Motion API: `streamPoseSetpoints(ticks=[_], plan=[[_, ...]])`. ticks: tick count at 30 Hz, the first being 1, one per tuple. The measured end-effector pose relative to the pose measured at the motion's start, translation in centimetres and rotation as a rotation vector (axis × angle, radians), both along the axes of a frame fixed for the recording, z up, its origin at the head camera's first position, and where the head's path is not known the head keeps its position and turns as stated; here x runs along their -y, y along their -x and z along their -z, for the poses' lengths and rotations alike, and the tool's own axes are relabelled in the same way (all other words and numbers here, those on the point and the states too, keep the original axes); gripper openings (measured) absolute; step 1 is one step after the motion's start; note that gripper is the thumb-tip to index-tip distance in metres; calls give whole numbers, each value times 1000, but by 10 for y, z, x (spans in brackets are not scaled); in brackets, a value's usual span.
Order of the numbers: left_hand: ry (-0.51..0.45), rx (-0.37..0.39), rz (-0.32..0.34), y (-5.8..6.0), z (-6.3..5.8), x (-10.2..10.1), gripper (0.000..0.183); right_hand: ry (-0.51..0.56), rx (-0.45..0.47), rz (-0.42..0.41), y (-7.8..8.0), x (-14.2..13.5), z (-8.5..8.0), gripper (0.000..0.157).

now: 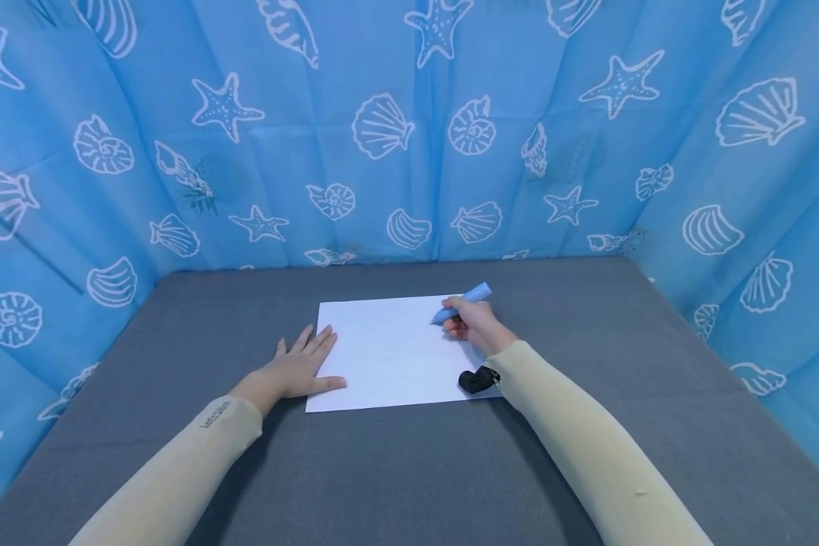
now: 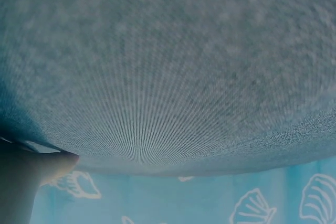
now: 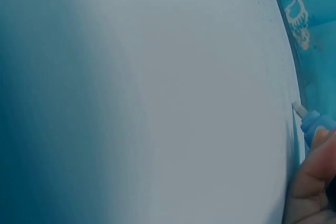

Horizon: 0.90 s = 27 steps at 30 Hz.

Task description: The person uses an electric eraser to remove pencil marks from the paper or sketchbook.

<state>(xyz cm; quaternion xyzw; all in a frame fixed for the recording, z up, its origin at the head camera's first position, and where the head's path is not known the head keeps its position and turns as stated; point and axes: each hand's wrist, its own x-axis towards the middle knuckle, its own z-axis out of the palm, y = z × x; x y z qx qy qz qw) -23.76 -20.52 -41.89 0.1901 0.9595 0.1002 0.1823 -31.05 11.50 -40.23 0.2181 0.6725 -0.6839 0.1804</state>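
A sheet of white paper lies flat on the grey tabletop. My left hand rests with spread fingers on its left edge, thumb reaching in near the lower left corner. In the left wrist view a bit of this hand shows at the lower left. Over the paper's upper right part, my right hand grips a light blue marker, tilted with its tip down toward the sheet. The right wrist view shows the marker uncapped, its pale tip right at the paper, pinched by the right hand.
Grey cloth covers the table. A blue curtain with white shells and starfish hangs behind it and along both sides. Near the right cuff, a small black object overlaps the paper. Pale sleeves cover both forearms.
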Motion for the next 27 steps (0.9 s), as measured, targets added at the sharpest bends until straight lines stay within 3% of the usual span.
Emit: streamPoseSetpoints(ticks=[27], plan=[[17, -15, 4, -1, -3, -1, 102, -14, -6, 14, -2, 10, -3, 21]])
